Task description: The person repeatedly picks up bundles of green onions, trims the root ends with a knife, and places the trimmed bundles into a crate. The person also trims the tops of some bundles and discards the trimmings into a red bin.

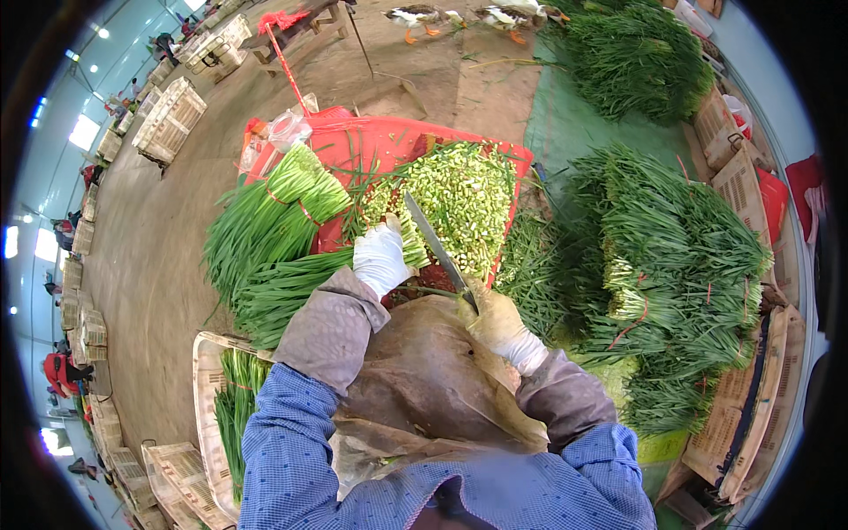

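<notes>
My left hand [383,257], in a whitish glove, is closed on a bundle of green leafy stalks [291,278], which look like garlic chives; their pale cut ends point right. In my gloved right hand [493,318] is the handle of a long knife [434,242], its blade slanting up and left just beside the stalk ends. A heap of short cut stem pieces [464,199] lies on the red board or sheet [404,136] beyond the blade. Bundles tied with red bands [291,192] rest at the board's left side.
Large piles of green bundles [682,265] lie at right, with another pile [636,59] farther off. A plastic crate [202,391] holding bundles stands at lower left. A red broom [291,66] and ducks [417,14] are beyond the board. Several people and crates line the far left.
</notes>
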`<state>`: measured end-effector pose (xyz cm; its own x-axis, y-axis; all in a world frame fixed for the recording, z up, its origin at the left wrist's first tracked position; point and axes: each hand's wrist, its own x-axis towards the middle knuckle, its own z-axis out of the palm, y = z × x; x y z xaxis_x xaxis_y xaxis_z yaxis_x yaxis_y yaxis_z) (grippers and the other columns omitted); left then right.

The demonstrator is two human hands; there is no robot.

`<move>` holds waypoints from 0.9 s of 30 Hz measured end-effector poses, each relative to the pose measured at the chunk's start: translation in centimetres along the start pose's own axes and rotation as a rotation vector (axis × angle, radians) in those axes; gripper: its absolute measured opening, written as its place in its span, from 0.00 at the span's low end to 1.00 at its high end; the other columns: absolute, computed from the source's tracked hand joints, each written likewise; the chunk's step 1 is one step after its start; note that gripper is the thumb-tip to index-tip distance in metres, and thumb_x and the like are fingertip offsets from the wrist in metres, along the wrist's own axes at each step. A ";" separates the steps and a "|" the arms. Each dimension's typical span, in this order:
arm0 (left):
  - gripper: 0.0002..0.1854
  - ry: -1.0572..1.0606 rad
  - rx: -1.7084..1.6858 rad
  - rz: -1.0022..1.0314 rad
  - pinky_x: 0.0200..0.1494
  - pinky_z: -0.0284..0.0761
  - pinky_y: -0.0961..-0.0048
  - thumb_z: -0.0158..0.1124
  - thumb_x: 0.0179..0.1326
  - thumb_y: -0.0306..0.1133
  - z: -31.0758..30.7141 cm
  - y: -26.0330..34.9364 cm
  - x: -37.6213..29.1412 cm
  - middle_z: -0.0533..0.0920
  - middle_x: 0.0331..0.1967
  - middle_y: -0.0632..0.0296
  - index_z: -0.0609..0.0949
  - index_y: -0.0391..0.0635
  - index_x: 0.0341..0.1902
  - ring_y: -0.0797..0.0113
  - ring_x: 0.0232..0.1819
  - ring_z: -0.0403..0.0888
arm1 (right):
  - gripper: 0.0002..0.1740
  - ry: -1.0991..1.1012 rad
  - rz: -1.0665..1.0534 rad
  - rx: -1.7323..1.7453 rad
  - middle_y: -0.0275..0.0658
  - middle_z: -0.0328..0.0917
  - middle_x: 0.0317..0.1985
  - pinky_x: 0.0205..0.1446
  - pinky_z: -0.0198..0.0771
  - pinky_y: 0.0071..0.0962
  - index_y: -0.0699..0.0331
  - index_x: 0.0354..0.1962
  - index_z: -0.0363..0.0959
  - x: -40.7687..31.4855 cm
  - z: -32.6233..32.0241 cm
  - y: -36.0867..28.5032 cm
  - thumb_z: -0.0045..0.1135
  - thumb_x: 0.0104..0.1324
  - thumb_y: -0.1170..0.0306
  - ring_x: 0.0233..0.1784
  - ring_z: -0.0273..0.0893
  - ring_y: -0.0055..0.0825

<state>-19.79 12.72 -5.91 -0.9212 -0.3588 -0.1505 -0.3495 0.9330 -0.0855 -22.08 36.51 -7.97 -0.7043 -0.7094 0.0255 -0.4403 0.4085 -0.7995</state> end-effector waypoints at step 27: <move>0.32 0.170 -0.138 0.058 0.42 0.77 0.53 0.75 0.42 0.46 1.7 -0.9 0.4 0.80 0.38 0.53 0.76 0.45 0.49 0.50 0.41 0.81 | 0.18 -0.247 0.210 -0.178 0.63 0.80 0.41 0.52 0.74 0.50 0.70 0.50 0.66 9.5 5.9 -0.7 0.45 0.69 0.65 0.46 0.80 0.60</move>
<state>-19.53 11.75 -7.54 -0.9520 -0.3056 0.0178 -0.3042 0.9510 0.0555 -25.19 26.05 -10.75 -0.6434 -0.7078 -0.2916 -0.4055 0.6382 -0.6545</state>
